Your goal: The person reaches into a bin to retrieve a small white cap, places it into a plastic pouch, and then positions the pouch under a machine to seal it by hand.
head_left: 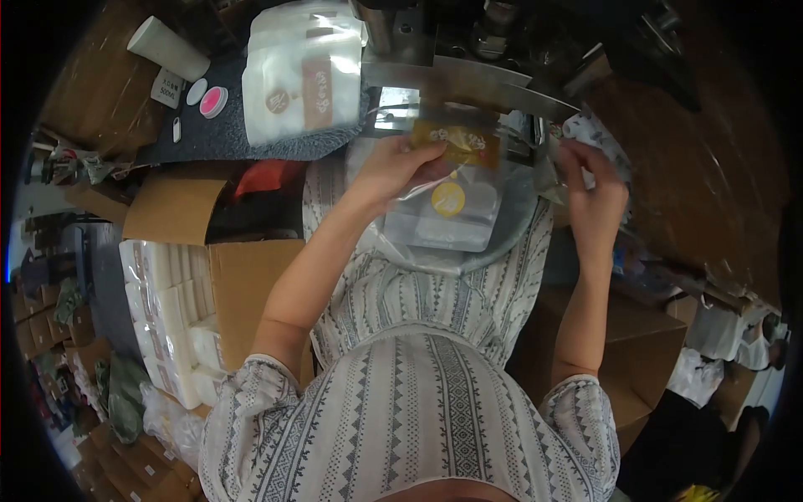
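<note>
Clear pouch (448, 199): lying above the lap (410, 294), near a metal bar.
Left hand (406, 169): pinching the pouch's gold-printed end between nearly closed fingers.
Right hand (596, 186): curling its fingers; cannot tell whether they are gripping anything.

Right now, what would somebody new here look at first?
Probably the clear pouch with yellow print, held in the left hand near the middle. Next, the bright pink round tub on the dark cloth, left of the big, shiny white pouches at the top.
</note>
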`<state>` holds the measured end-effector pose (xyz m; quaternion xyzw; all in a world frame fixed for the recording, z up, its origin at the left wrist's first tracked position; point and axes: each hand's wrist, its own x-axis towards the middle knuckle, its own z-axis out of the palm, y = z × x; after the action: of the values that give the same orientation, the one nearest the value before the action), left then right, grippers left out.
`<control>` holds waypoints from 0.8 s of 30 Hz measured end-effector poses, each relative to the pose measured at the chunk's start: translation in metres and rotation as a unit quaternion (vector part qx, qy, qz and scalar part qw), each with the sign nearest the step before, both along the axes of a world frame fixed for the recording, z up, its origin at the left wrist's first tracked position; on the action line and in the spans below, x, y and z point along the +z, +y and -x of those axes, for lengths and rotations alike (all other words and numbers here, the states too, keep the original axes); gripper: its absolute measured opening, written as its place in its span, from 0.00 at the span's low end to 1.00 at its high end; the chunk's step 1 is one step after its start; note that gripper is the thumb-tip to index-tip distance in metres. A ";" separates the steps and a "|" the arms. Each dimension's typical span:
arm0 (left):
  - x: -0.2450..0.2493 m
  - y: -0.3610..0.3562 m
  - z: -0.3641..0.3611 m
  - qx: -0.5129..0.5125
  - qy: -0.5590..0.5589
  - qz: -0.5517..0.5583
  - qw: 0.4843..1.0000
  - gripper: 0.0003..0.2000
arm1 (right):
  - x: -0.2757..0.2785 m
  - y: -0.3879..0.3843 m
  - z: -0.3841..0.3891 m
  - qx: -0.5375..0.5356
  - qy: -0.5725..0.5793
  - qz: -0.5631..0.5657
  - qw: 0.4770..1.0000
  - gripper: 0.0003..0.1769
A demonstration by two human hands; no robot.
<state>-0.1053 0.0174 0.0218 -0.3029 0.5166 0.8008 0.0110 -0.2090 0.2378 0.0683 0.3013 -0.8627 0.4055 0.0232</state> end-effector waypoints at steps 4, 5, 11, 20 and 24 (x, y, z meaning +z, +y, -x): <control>-0.005 -0.014 -0.010 -0.018 0.016 0.191 0.981 0.16 | -0.035 0.006 0.050 -0.027 0.068 -0.179 0.981 0.13; -0.006 -0.028 -0.015 -0.022 0.044 0.356 0.933 0.19 | -0.044 0.006 0.058 0.023 0.128 -0.199 0.971 0.13; -0.054 -0.078 -0.066 -0.018 0.001 0.868 0.496 0.28 | -0.034 0.001 0.061 -0.002 0.071 -0.235 0.969 0.15; 0.007 -0.038 -0.098 0.088 0.033 0.748 0.657 0.07 | 0.019 -0.040 -0.018 0.203 -0.137 0.061 0.968 0.13; 0.022 -0.030 -0.099 0.102 0.019 0.728 0.678 0.07 | 0.023 -0.064 -0.027 0.207 -0.019 0.046 0.977 0.13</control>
<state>-0.0064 -0.0130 0.0440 -0.2508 0.9024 0.1736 -0.3042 -0.1820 0.1733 0.0913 0.4648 -0.7623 0.4459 -0.0638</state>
